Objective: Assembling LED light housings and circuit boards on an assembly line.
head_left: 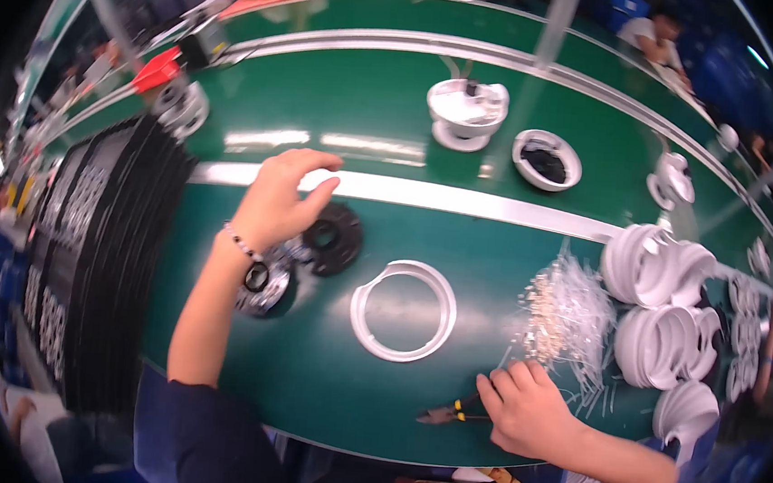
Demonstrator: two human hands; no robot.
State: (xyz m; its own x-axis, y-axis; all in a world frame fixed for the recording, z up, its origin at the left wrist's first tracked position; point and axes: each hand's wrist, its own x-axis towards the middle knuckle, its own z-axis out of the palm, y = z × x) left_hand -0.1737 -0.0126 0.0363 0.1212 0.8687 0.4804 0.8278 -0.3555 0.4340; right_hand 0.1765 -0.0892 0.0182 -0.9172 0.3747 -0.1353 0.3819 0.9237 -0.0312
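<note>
My left hand (pixel 285 199) is raised over the left part of the bench, thumb and fingers apart with nothing between them. Below it lie a black ring-shaped disc (pixel 334 242) and a shiny round metallic part (pixel 267 288), partly hidden by my wrist. A white plastic ring (pixel 404 311) lies flat in the middle, apart from both hands. Near the front edge my right hand (pixel 529 412) is closed, its fingers curled over the handles of yellow-and-black cutting pliers (pixel 442 413). The palm hides the handle ends. Just beyond it is a pile of clear plastic strips (pixel 577 306).
Small cream-coloured pieces (pixel 539 317) lie by the strips. Stacked white rings (pixel 646 345) stand at right, tall black trays (pixel 117 257) at left. Beyond a pale rail (pixel 462 202) are a white bowl-shaped housing (pixel 467 112) and a white bowl (pixel 546 161) holding black parts. Other people sit farther off.
</note>
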